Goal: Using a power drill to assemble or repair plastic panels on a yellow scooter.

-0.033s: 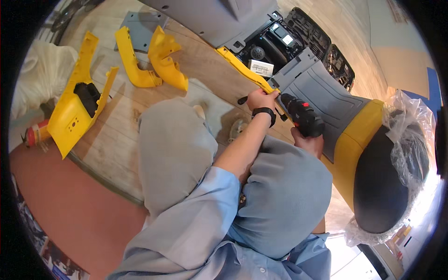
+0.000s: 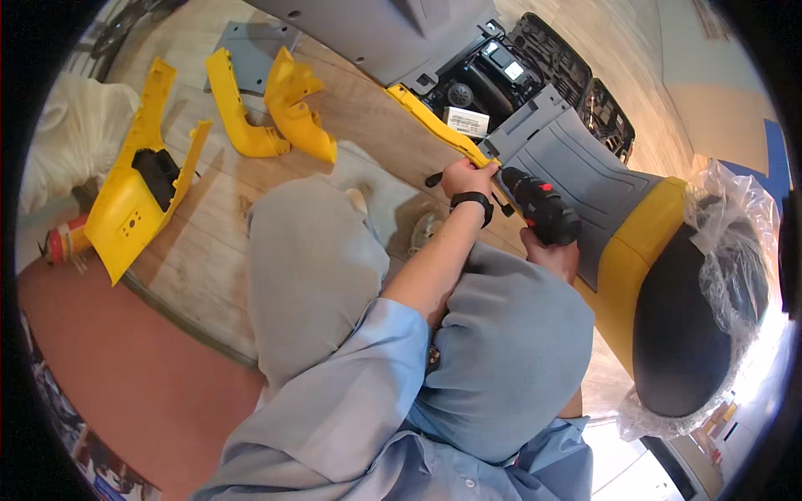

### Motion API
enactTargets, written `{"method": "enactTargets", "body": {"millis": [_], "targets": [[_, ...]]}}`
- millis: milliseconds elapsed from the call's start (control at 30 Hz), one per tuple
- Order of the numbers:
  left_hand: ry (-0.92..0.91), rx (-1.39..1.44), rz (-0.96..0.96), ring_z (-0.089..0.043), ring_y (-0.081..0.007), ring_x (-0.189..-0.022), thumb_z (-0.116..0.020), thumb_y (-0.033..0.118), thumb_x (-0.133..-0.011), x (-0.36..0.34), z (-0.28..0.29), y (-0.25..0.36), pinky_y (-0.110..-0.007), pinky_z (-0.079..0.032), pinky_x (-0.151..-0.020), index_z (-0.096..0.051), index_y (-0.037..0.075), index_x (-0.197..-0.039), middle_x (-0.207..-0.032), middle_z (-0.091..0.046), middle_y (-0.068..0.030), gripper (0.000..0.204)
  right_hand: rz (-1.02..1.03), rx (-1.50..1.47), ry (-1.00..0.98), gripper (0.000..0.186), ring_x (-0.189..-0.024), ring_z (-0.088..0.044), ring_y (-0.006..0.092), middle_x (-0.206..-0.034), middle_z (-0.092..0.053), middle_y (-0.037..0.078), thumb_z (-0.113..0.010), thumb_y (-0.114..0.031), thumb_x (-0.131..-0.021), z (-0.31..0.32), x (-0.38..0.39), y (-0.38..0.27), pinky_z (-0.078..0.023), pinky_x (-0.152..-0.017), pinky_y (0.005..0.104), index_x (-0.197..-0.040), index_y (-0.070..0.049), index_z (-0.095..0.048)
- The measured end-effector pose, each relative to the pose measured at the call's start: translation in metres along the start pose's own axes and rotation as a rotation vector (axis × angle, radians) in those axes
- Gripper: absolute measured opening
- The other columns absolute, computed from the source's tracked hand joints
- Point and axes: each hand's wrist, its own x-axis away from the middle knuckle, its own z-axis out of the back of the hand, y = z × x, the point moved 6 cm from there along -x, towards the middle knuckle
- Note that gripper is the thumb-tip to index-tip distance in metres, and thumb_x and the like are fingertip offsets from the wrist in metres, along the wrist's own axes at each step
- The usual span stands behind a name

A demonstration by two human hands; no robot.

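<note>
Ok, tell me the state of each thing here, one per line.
Drill: held in right hand, nose by left hand
Yellow trim: touched by left hand
Black inner parts: uncovered
Tool case: open
Seat: partly covered by clear plastic
Large yellow panel: loose, on floor

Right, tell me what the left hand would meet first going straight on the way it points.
The left hand would meet the yellow trim strip first; its fingers already seem to touch it. Beyond that probably comes the grey panel, though depth is hard to judge here.
</note>
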Motion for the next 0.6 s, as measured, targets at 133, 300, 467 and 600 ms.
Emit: {"method": "enactTargets", "body": {"millis": [133,300,467,600], "targets": [[-0.014,0.139,0.023,-0.069,-0.0196,-0.074,-0.081,0.008,-0.068,-0.003,-0.008,-0.002,-0.032,-0.052,-0.069,-0.073,-0.001,-0.092,-0.086,-0.073,-0.0118,0.027,-0.149,0.078,-0.039,0.038,-0.082,-0.061,0.0143,-0.094,-0.069,0.008,-0.069,-0.009,-0.072,0.005,0.001,-0.007,-0.049,-0.077,0.0287,-0.11,-0.007,-0.066],[-0.002,0.124,0.077,-0.069,-0.0196,-0.075,-0.08,0.004,-0.068,0.005,-0.011,0.003,-0.032,-0.052,-0.07,-0.073,-0.002,-0.092,-0.086,-0.073,-0.0124,0.026,-0.081,0.112,-0.001,0.041,-0.087,-0.065,0.017,-0.096,-0.07,0.01,-0.07,-0.009,-0.071,0.011,0.003,-0.017,-0.05,-0.08,0.0312,-0.112,-0.008,-0.065],[0.012,0.235,0.068,-0.069,-0.0194,-0.078,-0.08,0.002,-0.067,-0.018,-0.018,-0.024,-0.031,-0.052,-0.072,-0.073,-0.002,-0.091,-0.087,-0.073,-0.0119,0.025,-0.107,0.068,-0.011,0.043,-0.089,-0.066,0.0178,-0.098,-0.071,0.01,-0.072,-0.009,-0.071,0.002,0.003,-0.008,-0.05,-0.081,0.0327,-0.113,-0.008,-0.065],[0.05,0.154,0.07,-0.069,-0.0299,-0.078,-0.071,0.013,-0.077,-0.008,-0.024,-0.017,-0.037,-0.052,-0.074,-0.072,0.0,-0.09,-0.088,-0.072,-0.0163,0.018,-0.117,0.071,0.02,0.043,-0.09,-0.068,0.0203,-0.1,-0.071,0.011,-0.072,-0.01,-0.071,0.008,-0.003,0.005,-0.051,-0.082,0.0348,-0.113,-0.008,-0.065]]}}
